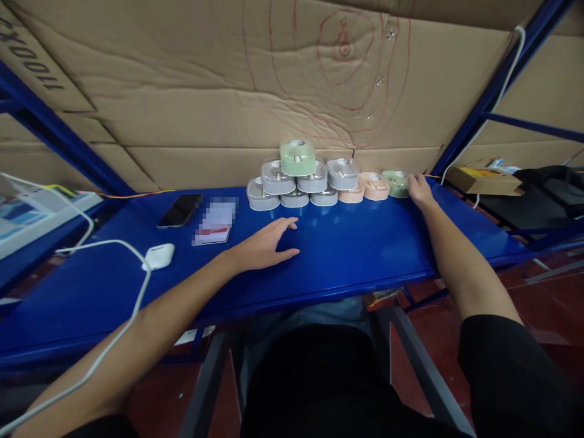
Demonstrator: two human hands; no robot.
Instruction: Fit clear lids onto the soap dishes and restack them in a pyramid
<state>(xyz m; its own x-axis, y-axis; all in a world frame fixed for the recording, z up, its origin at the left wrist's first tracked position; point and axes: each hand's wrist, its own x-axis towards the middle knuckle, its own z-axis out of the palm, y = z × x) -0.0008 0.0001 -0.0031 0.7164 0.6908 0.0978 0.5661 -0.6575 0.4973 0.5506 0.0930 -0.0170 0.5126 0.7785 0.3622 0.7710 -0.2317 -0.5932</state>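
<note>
A row of small oval plastic boxes with clear lids stands against the cardboard at the back of the blue table. At its right end, my right hand (420,190) is closed at the right side of a green plastic box (396,184); part of the fingers is hidden. Two peach boxes (375,187) stand beside that one. Grey boxes (294,198) form a stepped stack to the left, topped by another green box (297,159). My left hand (267,246) is open above the table in front of the stack, thumb apart from the fingers, holding nothing.
On the left of the blue table (347,255) lie a dark phone (180,210), a blurred-out flat item (214,222) and a white earbud case (159,257). A white cable (137,304) crosses my left arm. Blue metal posts rise at both sides; an open carton (486,181) stands far right.
</note>
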